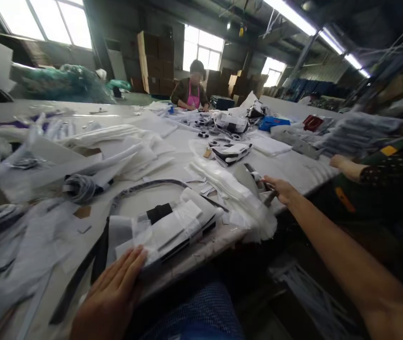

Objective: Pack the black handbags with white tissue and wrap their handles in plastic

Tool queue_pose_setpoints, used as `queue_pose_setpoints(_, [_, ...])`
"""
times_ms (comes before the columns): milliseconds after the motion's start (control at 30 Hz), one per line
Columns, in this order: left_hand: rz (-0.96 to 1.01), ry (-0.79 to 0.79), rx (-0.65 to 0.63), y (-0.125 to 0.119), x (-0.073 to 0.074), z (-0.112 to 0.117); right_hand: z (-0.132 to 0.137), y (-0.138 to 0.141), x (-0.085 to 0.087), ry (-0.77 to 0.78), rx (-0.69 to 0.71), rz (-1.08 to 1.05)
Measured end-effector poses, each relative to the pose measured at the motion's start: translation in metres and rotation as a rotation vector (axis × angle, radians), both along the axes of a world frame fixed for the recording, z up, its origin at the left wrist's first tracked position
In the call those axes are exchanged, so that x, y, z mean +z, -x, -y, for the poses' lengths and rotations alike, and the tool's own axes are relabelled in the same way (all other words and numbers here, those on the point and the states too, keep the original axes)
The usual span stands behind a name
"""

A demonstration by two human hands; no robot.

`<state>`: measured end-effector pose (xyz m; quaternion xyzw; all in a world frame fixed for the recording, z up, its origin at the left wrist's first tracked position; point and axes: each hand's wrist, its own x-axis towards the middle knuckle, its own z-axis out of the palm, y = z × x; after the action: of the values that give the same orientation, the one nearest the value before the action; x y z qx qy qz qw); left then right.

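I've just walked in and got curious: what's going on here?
Someone works at a cluttered table. Their left hand touches the near end of a white-wrapped bundle, while the right hand is at a small item near the edge, too blurred to name. Across the table is a person in a pink apron.

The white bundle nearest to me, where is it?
In the head view, the white bundle lies low, left of centre, along the near edge of the table, the left hand at its left end.
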<state>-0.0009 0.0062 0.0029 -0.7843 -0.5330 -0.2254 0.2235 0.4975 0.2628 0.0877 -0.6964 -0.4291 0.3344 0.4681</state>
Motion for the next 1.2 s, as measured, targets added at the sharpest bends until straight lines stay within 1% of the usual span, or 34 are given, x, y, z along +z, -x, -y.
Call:
queue_pose_setpoints(100, [0.004,0.018,-0.003,-0.001,0.002,0.001,0.015,0.000,0.017,-0.055,-0.046,-0.104])
queue_pose_setpoints(200, [0.000,0.018,-0.028,-0.001,0.002,0.003,0.043,-0.002,0.035,-0.121,-0.039,-0.179])
queue_pose_setpoints(267, [-0.002,0.020,-0.035,0.000,0.001,0.003,0.064,-0.003,0.041,-0.119,-0.021,-0.221])
queue_pose_setpoints(300, [-0.004,0.023,-0.036,0.001,-0.001,0.002,0.074,-0.003,0.041,-0.100,-0.018,-0.246])
queue_pose_setpoints(367, [-0.006,0.029,-0.037,0.003,-0.005,0.002,0.091,-0.006,0.035,-0.045,-0.031,-0.296])
queue_pose_setpoints(467, [-0.006,0.042,-0.049,0.006,-0.008,0.001,0.107,-0.014,0.016,0.026,-0.061,-0.277])
queue_pose_setpoints(567, [-0.002,0.038,-0.054,0.006,-0.008,0.001,0.112,-0.026,-0.004,0.065,-0.063,-0.185])
queue_pose_setpoints(700, [0.006,0.036,-0.057,0.006,-0.008,0.001,0.107,-0.035,-0.027,0.023,-0.062,-0.108])
queue_pose_setpoints(767, [0.008,0.033,-0.060,0.006,-0.008,0.001,0.101,-0.036,-0.037,-0.024,-0.072,-0.040])
queue_pose_setpoints(867, [0.006,0.035,-0.052,0.005,-0.008,0.002,0.093,-0.038,-0.051,-0.105,-0.110,0.138])
queue_pose_setpoints(967, [0.011,0.044,-0.040,0.004,-0.008,0.002,0.096,-0.046,-0.054,-0.186,-0.127,0.384])
queue_pose_setpoints(1067, [0.018,0.051,-0.044,0.004,-0.009,0.002,0.113,-0.056,-0.042,-0.276,-0.062,0.646])
queue_pose_setpoints(1133, [0.035,0.049,-0.039,0.004,-0.011,0.002,0.129,-0.059,-0.027,-0.318,0.026,0.795])
queue_pose_setpoints(1200, [0.062,0.046,-0.039,0.005,-0.011,0.002,0.143,-0.055,-0.008,-0.334,0.155,0.923])
